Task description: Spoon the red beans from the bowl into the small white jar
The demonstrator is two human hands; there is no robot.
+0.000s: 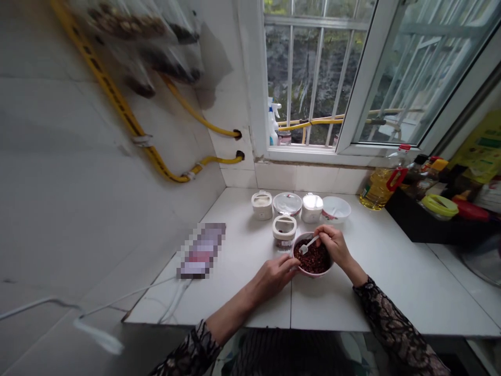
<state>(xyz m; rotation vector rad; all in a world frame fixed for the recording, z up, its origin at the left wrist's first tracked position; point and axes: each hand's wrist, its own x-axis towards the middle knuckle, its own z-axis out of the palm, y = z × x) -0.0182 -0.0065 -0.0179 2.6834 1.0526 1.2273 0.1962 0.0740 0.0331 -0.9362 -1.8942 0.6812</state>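
Note:
A pink bowl (301,270) full of dark red-brown bits stands on the white counter (391,282). My left hand (276,274) grips the bowl's near-left rim with curled fingers. My right hand (332,244) is closed on a small white spoon (308,244), whose tip dips into the bowl's contents. Just behind the bowl stands a small white jar (284,231) with an open lid.
Behind the jar sit a white pot (262,204), a glass-lidded dish (287,203), another white pot (312,207) and a white bowl (335,209). An oil bottle (381,185) and a black tray of bottles (430,219) are at right. Cables (172,297) lie left.

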